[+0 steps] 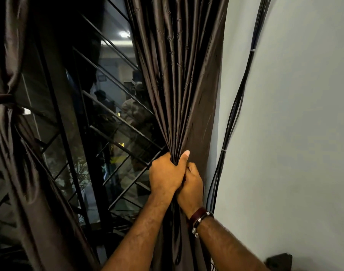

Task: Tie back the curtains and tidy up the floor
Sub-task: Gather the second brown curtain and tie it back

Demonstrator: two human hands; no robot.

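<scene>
Both hands [175, 177] around bunched curtain [179, 90]

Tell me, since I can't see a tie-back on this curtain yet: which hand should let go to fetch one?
Right, probably. The left hand clamps the gathered curtain at its pinch point; the right hand grips just below, so the bunch should hold without it.

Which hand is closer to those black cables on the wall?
Right. The right hand grips the curtain on the side facing the cables. The left hand clutches the same bunch on the window side, farther from them.
</scene>
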